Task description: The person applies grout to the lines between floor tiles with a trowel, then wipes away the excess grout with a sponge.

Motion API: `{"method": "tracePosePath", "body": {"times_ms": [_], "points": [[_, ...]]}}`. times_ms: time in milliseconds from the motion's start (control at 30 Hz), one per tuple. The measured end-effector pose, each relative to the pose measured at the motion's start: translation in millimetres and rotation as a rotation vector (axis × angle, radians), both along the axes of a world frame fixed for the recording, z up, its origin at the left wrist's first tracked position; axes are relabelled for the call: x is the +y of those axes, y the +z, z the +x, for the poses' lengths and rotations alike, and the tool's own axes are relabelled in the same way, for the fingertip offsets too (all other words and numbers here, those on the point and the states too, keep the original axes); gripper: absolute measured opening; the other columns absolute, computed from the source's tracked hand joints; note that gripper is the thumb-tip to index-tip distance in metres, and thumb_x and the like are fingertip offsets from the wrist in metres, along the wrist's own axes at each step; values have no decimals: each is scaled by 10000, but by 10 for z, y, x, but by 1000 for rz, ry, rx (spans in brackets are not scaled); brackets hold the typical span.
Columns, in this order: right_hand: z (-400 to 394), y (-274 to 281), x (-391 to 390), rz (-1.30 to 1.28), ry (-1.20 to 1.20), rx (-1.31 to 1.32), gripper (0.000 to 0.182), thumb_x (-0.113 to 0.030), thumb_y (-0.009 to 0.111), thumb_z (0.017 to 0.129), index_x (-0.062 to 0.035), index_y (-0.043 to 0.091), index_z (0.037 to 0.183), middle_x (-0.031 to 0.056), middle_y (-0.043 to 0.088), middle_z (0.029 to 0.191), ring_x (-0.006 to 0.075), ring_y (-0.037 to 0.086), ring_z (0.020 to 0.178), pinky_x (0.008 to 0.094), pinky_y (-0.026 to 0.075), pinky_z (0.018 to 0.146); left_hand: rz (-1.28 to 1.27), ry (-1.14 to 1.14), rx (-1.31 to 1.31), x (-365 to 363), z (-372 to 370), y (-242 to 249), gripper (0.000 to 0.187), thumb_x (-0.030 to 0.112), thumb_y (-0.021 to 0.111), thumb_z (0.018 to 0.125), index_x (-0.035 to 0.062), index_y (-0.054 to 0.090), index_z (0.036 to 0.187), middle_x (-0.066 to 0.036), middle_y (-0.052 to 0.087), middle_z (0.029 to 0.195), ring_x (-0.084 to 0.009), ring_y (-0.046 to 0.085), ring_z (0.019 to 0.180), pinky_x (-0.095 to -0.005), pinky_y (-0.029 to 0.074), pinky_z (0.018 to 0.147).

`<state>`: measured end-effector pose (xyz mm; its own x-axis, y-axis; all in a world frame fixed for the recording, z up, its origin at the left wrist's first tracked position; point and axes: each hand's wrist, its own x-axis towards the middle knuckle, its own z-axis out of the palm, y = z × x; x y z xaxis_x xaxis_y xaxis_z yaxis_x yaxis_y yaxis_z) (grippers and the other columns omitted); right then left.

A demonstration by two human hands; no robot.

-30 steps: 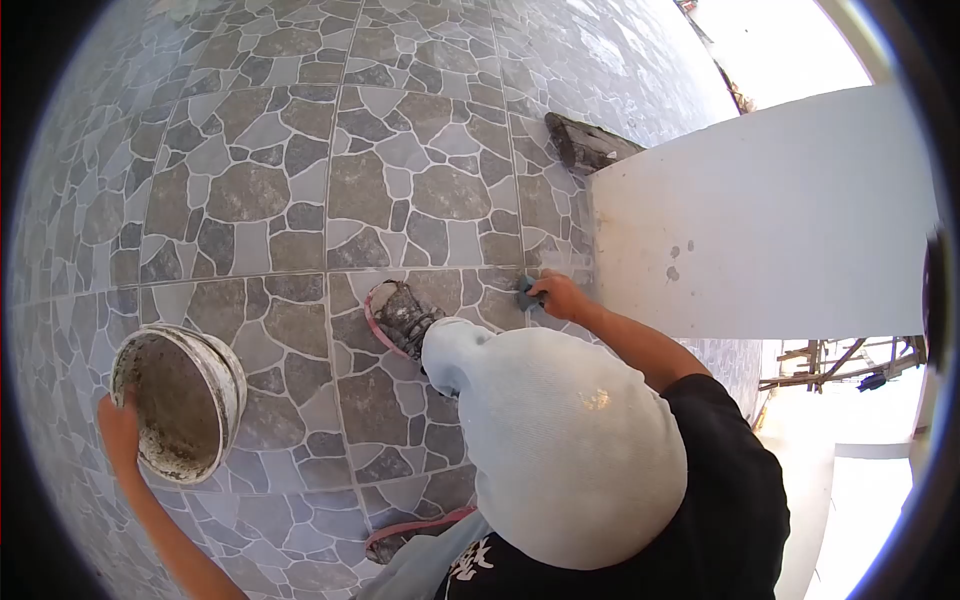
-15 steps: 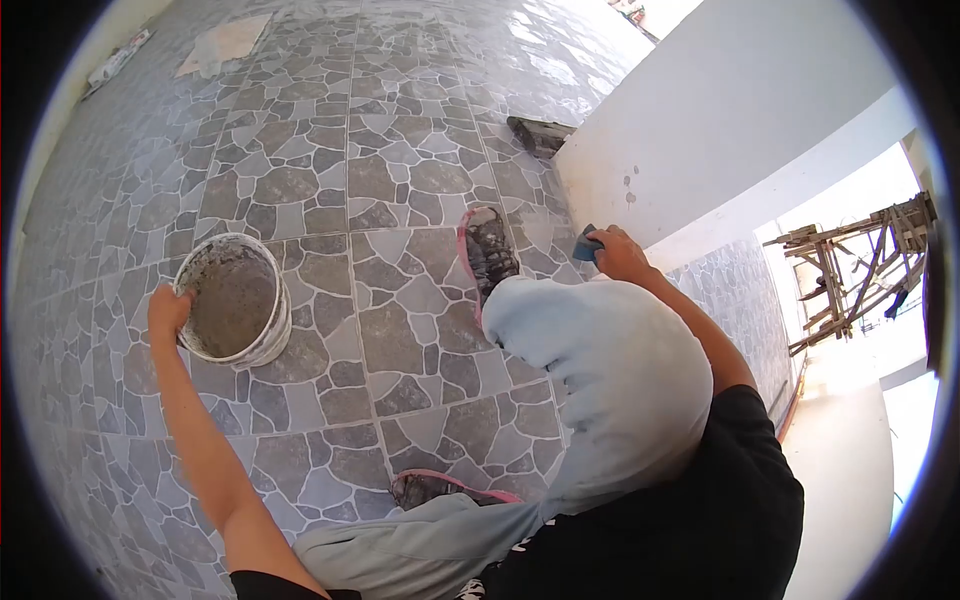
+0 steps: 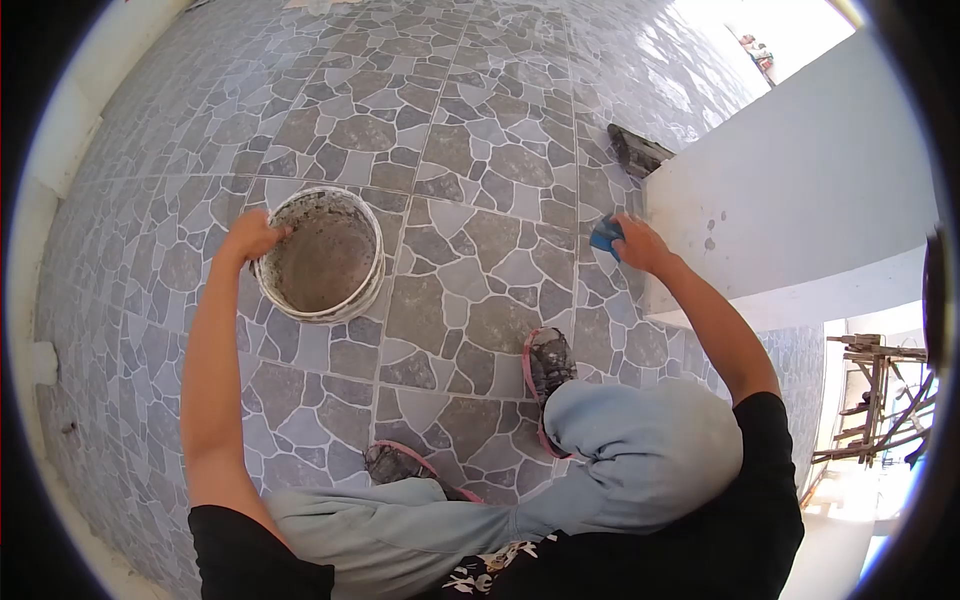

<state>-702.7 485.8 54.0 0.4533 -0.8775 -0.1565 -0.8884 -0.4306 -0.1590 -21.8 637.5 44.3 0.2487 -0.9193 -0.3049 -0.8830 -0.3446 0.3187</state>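
A white bucket [image 3: 374,285] with grey, muddy contents stands at the left on the stone-patterned tile floor [image 3: 465,320]. My left hand [image 3: 254,238] grips its left rim, the fingertips inside. On the right, close to the base of the white wall [image 3: 800,190], my right hand [image 3: 638,243] is closed on a small blue pad [image 3: 604,235] held at the floor. Its far edge is hidden under my fingers.
A dark, dirty block [image 3: 638,153] lies against the wall corner beyond my right hand. My shoes [image 3: 549,365] are on the tiles nearer to me. A wooden frame [image 3: 875,400] stands outside at the far right. A pale wall runs along the left edge.
The view has shifted, and the bucket and my left hand now appear further right and slightly higher. My right arm reaches out further past my knee, with the blue pad still in hand.
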Motion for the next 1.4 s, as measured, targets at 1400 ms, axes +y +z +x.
{"method": "tracePosePath", "body": {"times_ms": [1400], "points": [[3695, -1685, -450, -273, 322, -444, 163, -117, 625, 850, -116, 721, 982, 129, 625, 1078, 299, 569, 1128, 478, 438, 943, -108, 221, -47, 219, -445, 46, 355, 302, 688, 951, -40, 719, 1038, -188, 737, 874, -314, 695, 812, -432, 498, 765]]}}
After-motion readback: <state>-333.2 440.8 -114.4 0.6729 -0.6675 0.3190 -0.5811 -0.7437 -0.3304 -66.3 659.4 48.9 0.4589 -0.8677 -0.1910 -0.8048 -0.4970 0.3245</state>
